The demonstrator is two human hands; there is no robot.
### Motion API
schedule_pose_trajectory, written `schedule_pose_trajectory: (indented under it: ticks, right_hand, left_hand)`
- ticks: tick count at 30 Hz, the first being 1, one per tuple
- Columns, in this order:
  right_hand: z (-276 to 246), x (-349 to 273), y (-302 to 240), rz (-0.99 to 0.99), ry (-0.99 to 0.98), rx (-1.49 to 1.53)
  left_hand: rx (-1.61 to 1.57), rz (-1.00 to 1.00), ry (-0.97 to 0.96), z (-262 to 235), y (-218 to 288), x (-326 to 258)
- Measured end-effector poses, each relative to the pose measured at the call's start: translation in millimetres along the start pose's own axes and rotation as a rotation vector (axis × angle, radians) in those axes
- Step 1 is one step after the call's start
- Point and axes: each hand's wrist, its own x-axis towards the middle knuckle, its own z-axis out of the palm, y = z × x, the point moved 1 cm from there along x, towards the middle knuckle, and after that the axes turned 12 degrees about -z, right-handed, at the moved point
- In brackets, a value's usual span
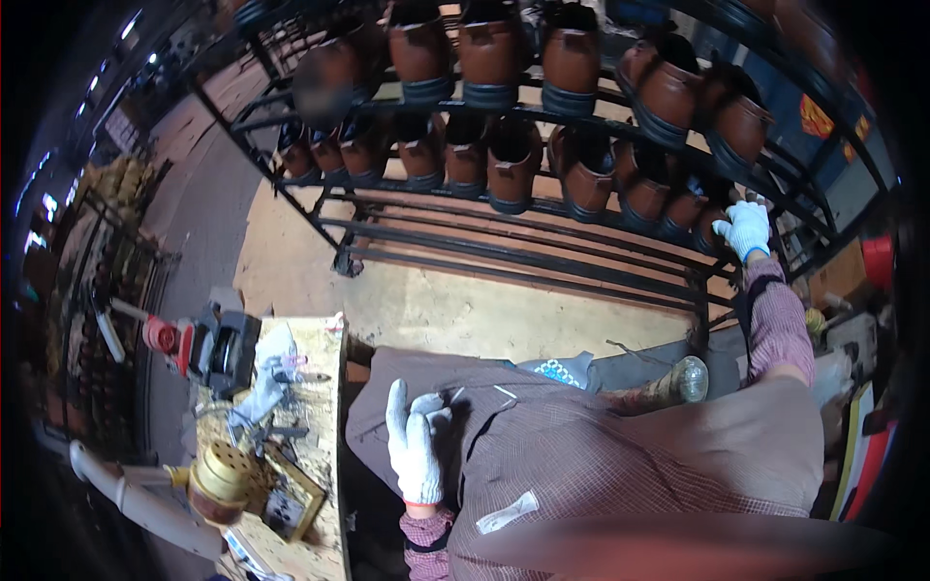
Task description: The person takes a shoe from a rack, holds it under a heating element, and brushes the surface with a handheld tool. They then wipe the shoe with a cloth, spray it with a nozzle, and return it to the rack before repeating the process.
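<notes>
Nearest to the camera, the left hand (pixel 415 447) wears a white knit glove and lies flat, palm down, on the brown apron (pixel 542 426) that covers the person's lap. Its fingers are extended and slightly spread, pointing away from the body; the grip is fully open and holds nothing. The left forearm enters from the lower edge in a checked sleeve.

Just left of that hand stands the bench (pixel 325 455), a worn wooden surface. It carries a brass-coloured perforated cylinder (pixel 221 474), a pale shoe form (pixel 145 504), crumpled white cloth (pixel 266 378) and a black and red machine (pixel 208 347).

Farther out, the right arm extends forward and to the right in the same checked sleeve, nearly straight at the elbow. The right hand (pixel 745 229), also in a white glove, reaches the right end of the black metal rack (pixel 504 252). Its fingers curl at a brown boot (pixel 683 208) on the middle tier. The hand touches that boot or lies just beside it; whether the grip is closed on the boot cannot be told.

The rack runs across the upper part of the view. Its lower bars are bare. The middle and upper tiers hold rows of brown boots with dark soles, set side by side. One clear round object (pixel 691 379) lies on the floor between the apron and the rack.
</notes>
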Motion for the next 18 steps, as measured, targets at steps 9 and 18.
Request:
schedule_pose_trajectory:
  ticks: [9, 18]
  right_hand:
    - [-148, -29, -49, -0.429, 0.293, 1.297]
    - [-397, -195, -350, -2.501, -0.072, 0.200]
  left_hand:
    - [0.065, 0.079, -0.012, -25, -7, -23]
    - [-0.443, 0.402, 0.110, -44, -51, -64]
